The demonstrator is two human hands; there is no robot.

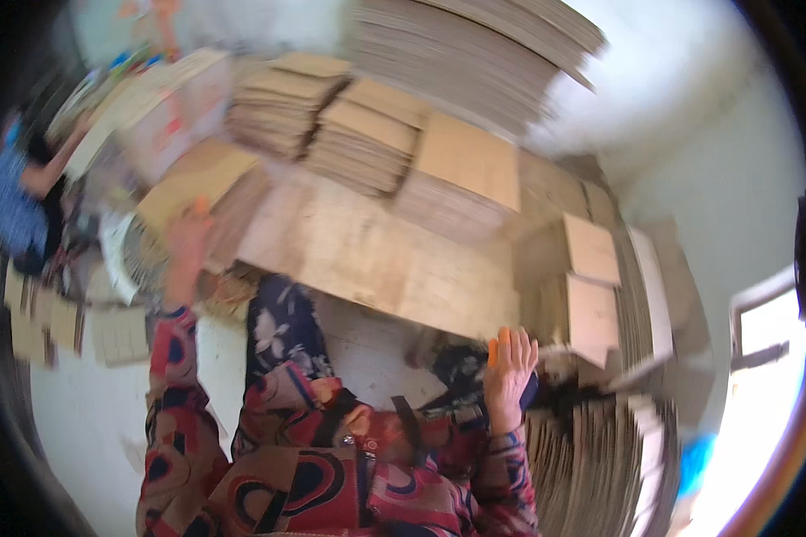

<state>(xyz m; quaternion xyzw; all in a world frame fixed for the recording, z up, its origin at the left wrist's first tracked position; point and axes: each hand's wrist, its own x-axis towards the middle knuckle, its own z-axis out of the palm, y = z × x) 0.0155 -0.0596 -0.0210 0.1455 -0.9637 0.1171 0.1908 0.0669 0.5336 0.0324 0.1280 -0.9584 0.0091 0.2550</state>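
My left hand (189, 237) reaches out to the left, over the near edge of a stack of cardboard sheets (201, 183). It is smeared by motion, with an orange cover on a fingertip; whether its fingers grip the top sheet cannot be told. My right hand (511, 365) is raised above my right knee, close to the front edge of the wooden table (358, 246). Orange covers sit on some of its fingers, which are stretched out with nothing visible in them. Right of it, small cardboard stacks (591, 309) stand on the table.
Cardboard stacks (470, 161) line the table's back, with a taller pile (457, 63) behind. Bundled cardboard (600, 447) stands at lower right. A white round fan (127, 255) is at left, near another person (22, 197) and a large box (175, 112).
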